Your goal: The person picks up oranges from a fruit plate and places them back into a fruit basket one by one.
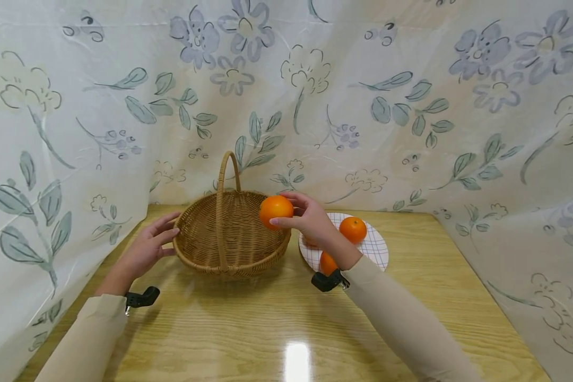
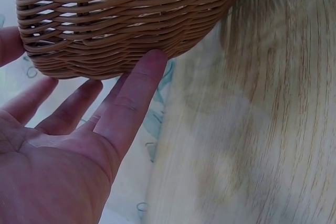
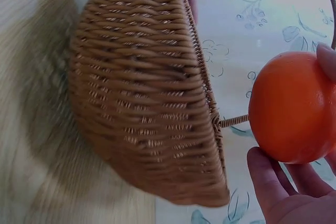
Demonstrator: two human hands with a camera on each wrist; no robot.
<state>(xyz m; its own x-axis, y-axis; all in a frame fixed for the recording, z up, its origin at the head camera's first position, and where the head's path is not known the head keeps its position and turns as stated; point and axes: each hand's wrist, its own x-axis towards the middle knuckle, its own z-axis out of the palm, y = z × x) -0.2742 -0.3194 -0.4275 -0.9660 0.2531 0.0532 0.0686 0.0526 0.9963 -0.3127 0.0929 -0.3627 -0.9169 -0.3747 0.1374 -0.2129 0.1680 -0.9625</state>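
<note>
My right hand [image 1: 310, 217] grips an orange [image 1: 276, 211] between thumb and fingers, held above the right rim of a wicker basket [image 1: 198, 265]. In the right wrist view the orange [image 3: 291, 108] is clear of the basket's woven side [image 3: 142, 87], with fingers below it and a fingertip on top. My left hand [image 1: 150, 244] is at the basket's left end. Its fairly straight fingers [image 2: 131, 98] touch the outer wall [image 2: 121, 30] in the left wrist view. The basket has a tall arched handle [image 1: 220, 212], and no fruit shows inside it.
Right of the basket, a white plate [image 1: 378, 249] with a checked pattern carries an orange [image 1: 353, 230] and another orange [image 1: 328, 262] partly behind my right wrist. The wooden table [image 1: 229, 329] extends in front. Flower-printed cloth [image 1: 344, 95] hangs behind and at both sides.
</note>
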